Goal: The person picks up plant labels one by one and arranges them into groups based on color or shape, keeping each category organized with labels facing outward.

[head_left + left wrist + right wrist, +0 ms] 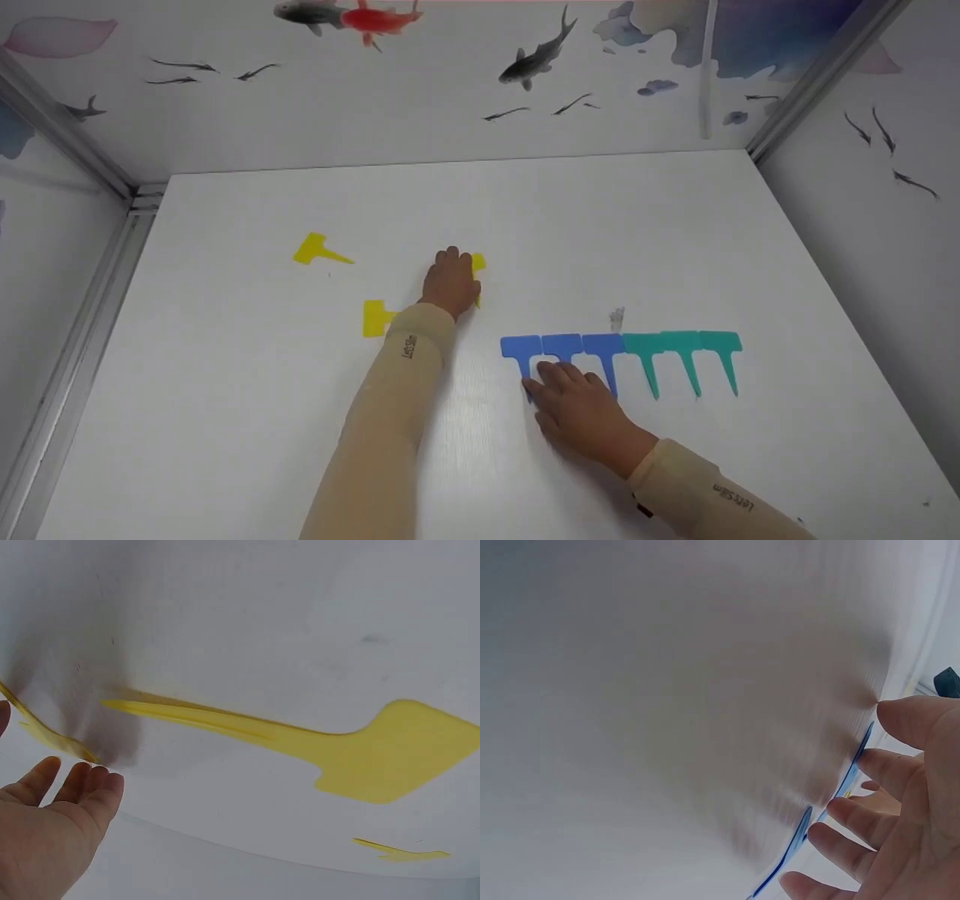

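In the head view my left hand point(451, 283) lies at a yellow T-shaped plant label point(479, 262), covering part of it. The left wrist view shows its fingertips at that label's edge, fingers loosely extended. My right hand point(581, 409) rests with spread fingers over the stems of blue T-shaped plant labels point(521, 346). Three blue labels stand edge to edge in a row, joined at the right by three green labels point(682, 342). Part of the middle blue label's stem is hidden under the right fingers.
Another yellow label point(373, 318) lies partly behind the left forearm. A further yellow label point(311, 249) lies farther left, stem pointing right. The white table point(225, 420) is bordered by panels printed with fish point(536, 64). A small grey mark point(616, 319) sits above the row.
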Available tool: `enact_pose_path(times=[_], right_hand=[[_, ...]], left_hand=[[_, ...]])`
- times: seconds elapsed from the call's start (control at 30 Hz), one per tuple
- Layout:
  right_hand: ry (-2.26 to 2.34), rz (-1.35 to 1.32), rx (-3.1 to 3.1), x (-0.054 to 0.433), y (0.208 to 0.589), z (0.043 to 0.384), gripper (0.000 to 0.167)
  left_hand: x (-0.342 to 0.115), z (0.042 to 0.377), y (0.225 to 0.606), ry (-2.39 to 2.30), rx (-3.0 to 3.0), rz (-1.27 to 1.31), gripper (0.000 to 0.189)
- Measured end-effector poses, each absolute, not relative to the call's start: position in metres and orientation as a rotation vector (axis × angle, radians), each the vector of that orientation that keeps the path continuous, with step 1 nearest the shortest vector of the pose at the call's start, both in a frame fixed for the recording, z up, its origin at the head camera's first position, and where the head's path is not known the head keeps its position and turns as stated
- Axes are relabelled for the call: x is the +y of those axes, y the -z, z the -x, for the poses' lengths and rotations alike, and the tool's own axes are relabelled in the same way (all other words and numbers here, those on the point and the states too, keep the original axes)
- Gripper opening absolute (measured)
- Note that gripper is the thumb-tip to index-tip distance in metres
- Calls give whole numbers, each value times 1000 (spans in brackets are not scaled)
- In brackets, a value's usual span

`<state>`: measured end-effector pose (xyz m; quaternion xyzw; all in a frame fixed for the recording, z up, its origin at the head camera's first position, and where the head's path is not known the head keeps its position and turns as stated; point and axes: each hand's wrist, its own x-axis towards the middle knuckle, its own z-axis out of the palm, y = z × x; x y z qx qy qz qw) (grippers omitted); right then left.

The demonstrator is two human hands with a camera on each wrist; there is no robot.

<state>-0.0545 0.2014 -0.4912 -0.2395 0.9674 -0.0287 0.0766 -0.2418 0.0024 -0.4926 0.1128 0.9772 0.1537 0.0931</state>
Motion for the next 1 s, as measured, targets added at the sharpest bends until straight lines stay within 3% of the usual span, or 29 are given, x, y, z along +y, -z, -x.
enact_pose_path(times=[1.0], right_hand=[[73, 708, 2901, 201, 490, 55, 44]], left_hand=[[1, 218, 479, -442, 2839, -332, 30]])
